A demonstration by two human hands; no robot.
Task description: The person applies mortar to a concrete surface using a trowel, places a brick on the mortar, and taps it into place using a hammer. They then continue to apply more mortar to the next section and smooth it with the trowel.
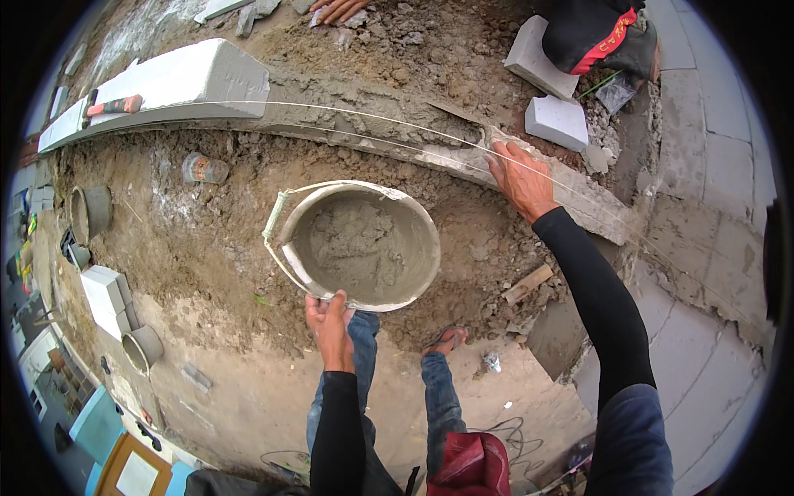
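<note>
My left hand (332,329) grips the near rim of a pale bucket (428,236), its thumb over the edge. Wet grey mortar (364,244) partly fills the bucket, and the wire handle hangs to the left side. My right hand (523,178) is closed around the handle of a trowel (459,113), which is mostly hidden by the fingers. The thin blade points left over a mortar bed (356,103) on the low wall. A taut white string (372,114) runs along the wall, passing close by my right hand.
White blocks (186,78) sit on the wall's left part, with an orange-handled tool (116,106) against them. Loose blocks (556,122) lie near another person's dark-clothed leg (591,37). A person's hand (339,10) shows at the top. Buckets (91,212) and a plastic cup (204,169) stand left.
</note>
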